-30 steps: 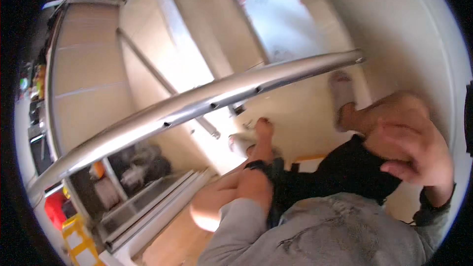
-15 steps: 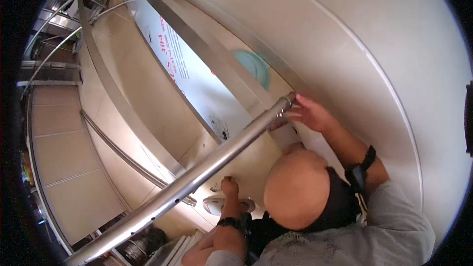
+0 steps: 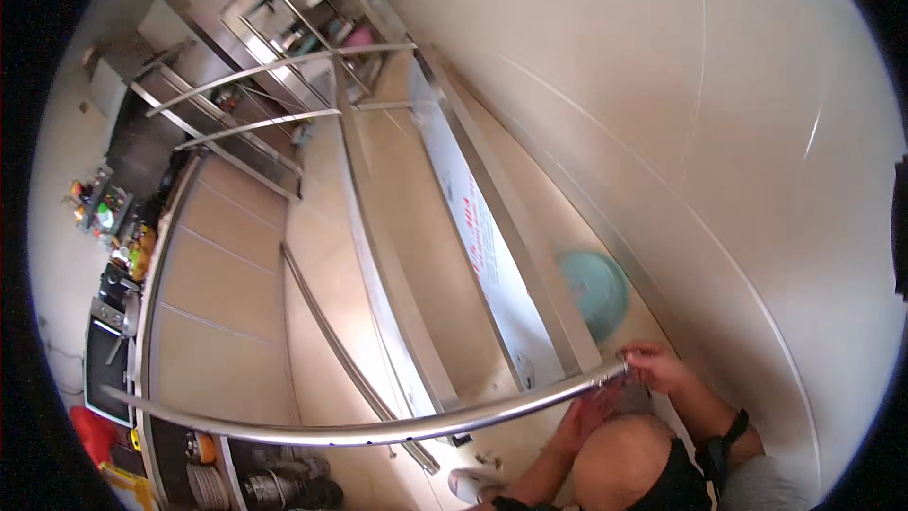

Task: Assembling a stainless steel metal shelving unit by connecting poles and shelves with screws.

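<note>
A long shiny metal tube runs across the lower part of the view, with small holes along its side. At its right end my right hand is closed round the tip, thumb and fingers on the metal. Just below that end is my left hand, its fingers drawn together and partly hidden by my knee; whatever they hold is too small to make out. Beyond the tube, a steel frame lies on the floor, with flat rails and a film-covered panel bearing red print.
A pale green round basin sits between the frame and the tiled wall. Thin metal legs rise from the frame's far end. A loose tube lies left of it. Small metal pieces lie near my shoe. Cabinets line the left.
My left hand has moved from the floor by my shoe up to the tube's right end. My view has shifted, and the tube now lies more level and lower in it. My right hand stays at its end.
</note>
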### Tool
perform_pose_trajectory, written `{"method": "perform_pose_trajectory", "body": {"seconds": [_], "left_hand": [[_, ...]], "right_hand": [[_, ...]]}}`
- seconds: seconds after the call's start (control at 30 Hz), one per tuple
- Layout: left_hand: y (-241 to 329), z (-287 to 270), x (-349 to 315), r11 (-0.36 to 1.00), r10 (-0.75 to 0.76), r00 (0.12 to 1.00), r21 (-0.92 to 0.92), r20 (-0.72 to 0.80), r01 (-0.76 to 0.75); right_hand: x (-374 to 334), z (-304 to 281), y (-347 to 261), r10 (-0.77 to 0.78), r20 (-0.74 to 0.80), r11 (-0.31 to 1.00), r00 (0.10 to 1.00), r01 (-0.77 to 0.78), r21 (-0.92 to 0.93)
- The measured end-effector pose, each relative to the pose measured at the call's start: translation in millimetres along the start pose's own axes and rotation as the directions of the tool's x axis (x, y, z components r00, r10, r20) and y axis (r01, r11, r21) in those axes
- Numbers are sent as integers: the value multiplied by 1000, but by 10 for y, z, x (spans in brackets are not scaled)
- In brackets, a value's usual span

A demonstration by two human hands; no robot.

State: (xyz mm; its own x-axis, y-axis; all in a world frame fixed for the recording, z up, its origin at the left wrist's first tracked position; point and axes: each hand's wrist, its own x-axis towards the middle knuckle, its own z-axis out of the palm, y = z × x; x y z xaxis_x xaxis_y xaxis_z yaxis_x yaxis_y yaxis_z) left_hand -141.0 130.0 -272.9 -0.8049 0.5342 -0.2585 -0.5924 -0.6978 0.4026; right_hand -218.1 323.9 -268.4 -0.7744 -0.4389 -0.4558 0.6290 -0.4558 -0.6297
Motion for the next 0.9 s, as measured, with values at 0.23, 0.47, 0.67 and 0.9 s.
{"method": "perform_pose_trajectory", "body": {"seconds": [0.23, 0.47, 0.67, 0.9], "left_hand": [[-5, 149, -186, 936, 37, 972, -332, -231, -114], [7, 312, 179, 814, 302, 859, -357, -414, -458], [241, 523, 311, 821, 62, 799, -425, -597, -381], [277, 636, 112, 904, -9, 697, -304, -717, -301]], "right_hand": [[-199, 47, -57, 33, 54, 999, 998, -34, 16], [-160, 103, -30, -31, -4, 978, 1000, 30, -205], [-166, 212, -420, 22, 89, 993, 996, -11, -120], [-81, -315, -128, 116, 221, 990, 968, -131, 57]]}}
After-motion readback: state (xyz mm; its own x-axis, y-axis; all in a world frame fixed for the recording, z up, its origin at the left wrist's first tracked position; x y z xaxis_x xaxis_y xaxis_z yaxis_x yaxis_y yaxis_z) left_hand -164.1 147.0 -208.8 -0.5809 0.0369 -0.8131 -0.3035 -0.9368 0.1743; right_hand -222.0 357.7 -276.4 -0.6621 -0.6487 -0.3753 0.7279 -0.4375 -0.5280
